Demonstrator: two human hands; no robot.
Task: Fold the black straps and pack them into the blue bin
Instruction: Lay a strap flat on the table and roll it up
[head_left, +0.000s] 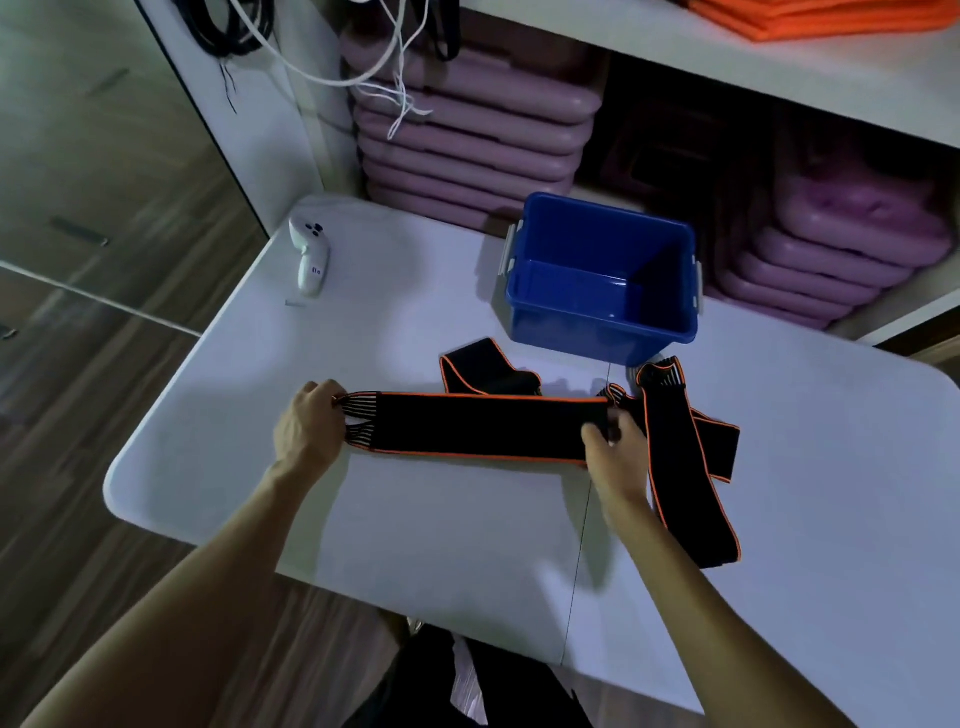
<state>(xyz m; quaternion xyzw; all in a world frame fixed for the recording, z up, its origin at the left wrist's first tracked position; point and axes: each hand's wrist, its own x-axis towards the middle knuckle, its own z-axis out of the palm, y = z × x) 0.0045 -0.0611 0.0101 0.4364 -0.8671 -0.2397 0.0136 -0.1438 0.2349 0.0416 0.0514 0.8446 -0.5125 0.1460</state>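
A black strap with orange edges (483, 423) lies stretched flat across the white table (415, 519). My left hand (306, 426) pinches its striped left end. My right hand (613, 452) grips its right end at a fold. A second black strap (685, 467) lies loose and crossed over itself to the right, partly under my right hand. A third black strap (483, 371), folded small, rests behind the stretched one. The blue bin (602, 280) stands open behind the straps, and nothing shows inside it.
A white handheld controller (309, 254) lies at the table's back left. Stacks of purple mats (467, 140) fill the shelves behind the bin. White cords (395, 78) hang at the top. Wooden floor (104, 312) lies left of the table.
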